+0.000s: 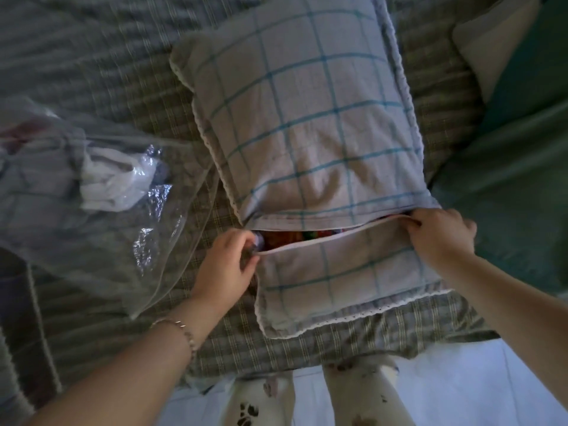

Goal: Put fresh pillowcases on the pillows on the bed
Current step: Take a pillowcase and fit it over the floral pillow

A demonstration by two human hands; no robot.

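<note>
lying on the bed (107, 72) with long axis twelve to six o'clock, the checked pillowcase (307, 118) has its flap slit (307, 237) running nine to three, left hand (224, 265) fingers pinching the nine o'clock end, right hand (439, 235) fingers clamped at three.

Pillowcase (307, 118): matt woven cloth w/ lace trim; bag (92, 179): glossy clear plastic.

Home bedroom. Bed (246, 348) in checked cover spreading under left hand (224, 259) and right hand (439, 235). Pillow (285, 236) in checked pillowcase (307, 118) lying between and beyond them. Clear plastic bag (76, 167) of folded linen sitting left of left hand. Green bedding (507, 179) bunching right of right hand. Pale floor (461, 388) and patterned trouser legs (362, 392) showing nearer than hands.
</note>
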